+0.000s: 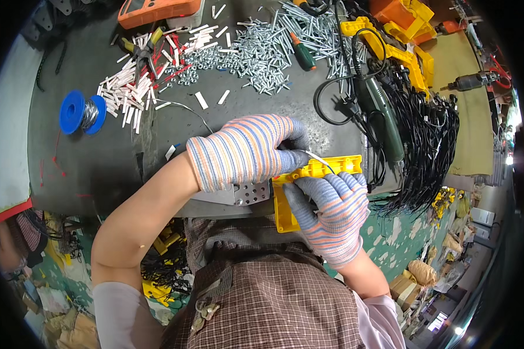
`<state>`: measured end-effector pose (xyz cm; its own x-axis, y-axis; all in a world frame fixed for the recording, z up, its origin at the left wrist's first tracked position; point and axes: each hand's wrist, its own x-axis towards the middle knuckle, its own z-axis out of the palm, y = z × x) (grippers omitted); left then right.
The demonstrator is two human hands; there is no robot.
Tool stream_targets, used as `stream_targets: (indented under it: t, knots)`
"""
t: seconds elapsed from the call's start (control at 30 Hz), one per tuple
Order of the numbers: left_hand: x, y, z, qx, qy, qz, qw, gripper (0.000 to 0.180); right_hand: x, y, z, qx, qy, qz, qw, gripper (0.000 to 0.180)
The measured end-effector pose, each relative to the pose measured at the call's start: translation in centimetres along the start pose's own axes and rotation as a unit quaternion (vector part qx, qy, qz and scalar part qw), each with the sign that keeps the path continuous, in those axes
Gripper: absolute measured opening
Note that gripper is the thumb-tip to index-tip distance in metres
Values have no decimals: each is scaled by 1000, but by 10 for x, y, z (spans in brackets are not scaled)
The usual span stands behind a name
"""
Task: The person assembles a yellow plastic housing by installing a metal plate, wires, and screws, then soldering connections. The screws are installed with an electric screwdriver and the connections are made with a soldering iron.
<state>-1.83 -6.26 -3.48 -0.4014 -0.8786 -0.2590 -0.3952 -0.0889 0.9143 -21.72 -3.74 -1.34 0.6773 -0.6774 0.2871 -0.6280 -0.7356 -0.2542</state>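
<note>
My left hand (pixel 247 148), in a striped knit glove, is above the bench with thumb and fingertips pinched together. A thin pale wire (pixel 319 158) comes out of that pinch and curves toward my right hand. My right hand (pixel 335 212), gloved alike, grips the near edge of a yellow plastic housing (pixel 346 165) with curled fingers. The housing has ribs and hollows along its inside. Its left end lies under my left hand's thumb. Another yellow part (pixel 285 212) hangs down below it by the bench edge. The right fingers cover some of the housing.
A perforated grey metal box (pixel 247 195) sits under my left wrist. Beyond lie a blue wire spool (pixel 78 112), pliers (pixel 142 55), white sleeves (pixel 125 87), heaped screws (pixel 262 52) and a green-handled screwdriver (pixel 303 52). At right are a dark green power tool (pixel 381 119) and bundled black cables (pixel 425 139).
</note>
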Motion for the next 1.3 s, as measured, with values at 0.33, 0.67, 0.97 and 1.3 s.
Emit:
stream_targets:
  t: [0.33,0.67,0.97,1.3]
  knots:
    - [-17,-1,11,104,115,105,982,20,4,3,4,-97,22,52,994,15]
    - [-15,-9,28,136,216,124,959,20,6,7,11,-92,11,53,994,13]
    - [-14,-8,29,138,211,103,962,21,9,11,9,-94,3,31,995,14]
    - [-11,-3,41,205,235,37,949,23,-6,11,-4,-91,-37,-49,994,27]
